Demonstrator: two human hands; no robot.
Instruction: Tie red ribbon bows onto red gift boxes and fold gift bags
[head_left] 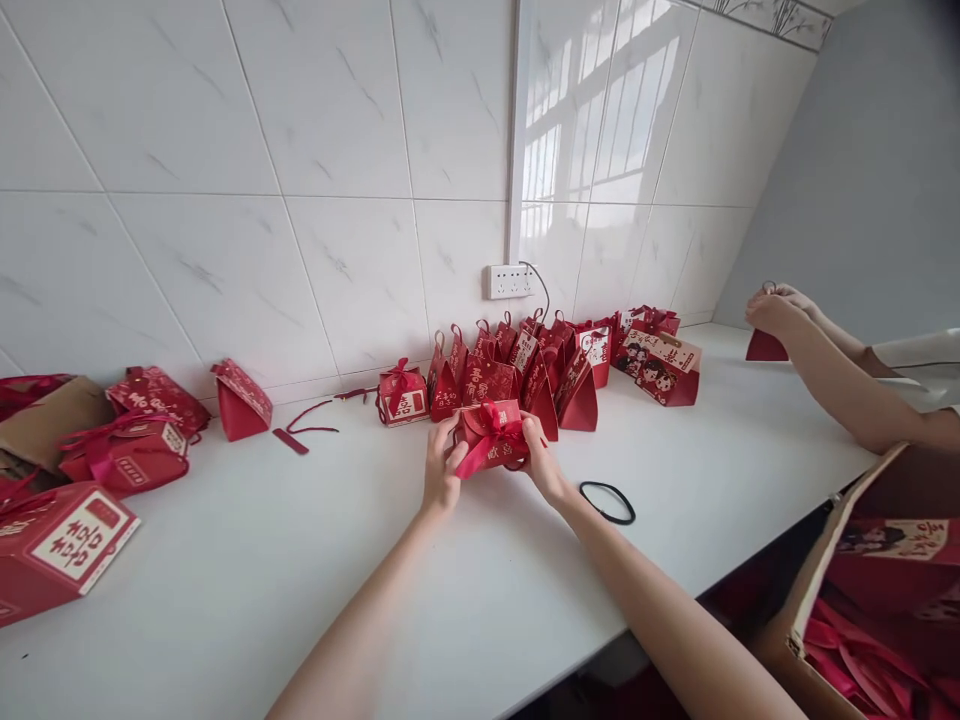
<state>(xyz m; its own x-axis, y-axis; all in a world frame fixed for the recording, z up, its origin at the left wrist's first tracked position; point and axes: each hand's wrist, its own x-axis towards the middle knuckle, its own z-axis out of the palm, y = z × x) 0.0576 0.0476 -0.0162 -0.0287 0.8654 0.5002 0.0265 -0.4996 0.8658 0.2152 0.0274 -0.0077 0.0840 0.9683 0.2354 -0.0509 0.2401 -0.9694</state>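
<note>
Between my two hands is a small red gift box [480, 452] with a red ribbon bow on its top and gold lettering on its front. My left hand [442, 466] grips its left end, the thumb along the side. At the right end, my right hand [543, 460] has its fingers closed on the box. Right behind it stand several red triangular gift boxes [491, 380] with loop handles. A smaller red box with a bow [403, 394] sits just left of that group. A black elastic band [607, 502] lies right of my right hand.
Red boxes [124, 455] and a brown carton [52, 420] crowd the left. A red cord with a tag [292, 441] lies by the wall. A co-worker's hands [780, 308] hold a red box [766, 346] at right. An open cardboard carton [840, 550] with red boxes stands at the front right.
</note>
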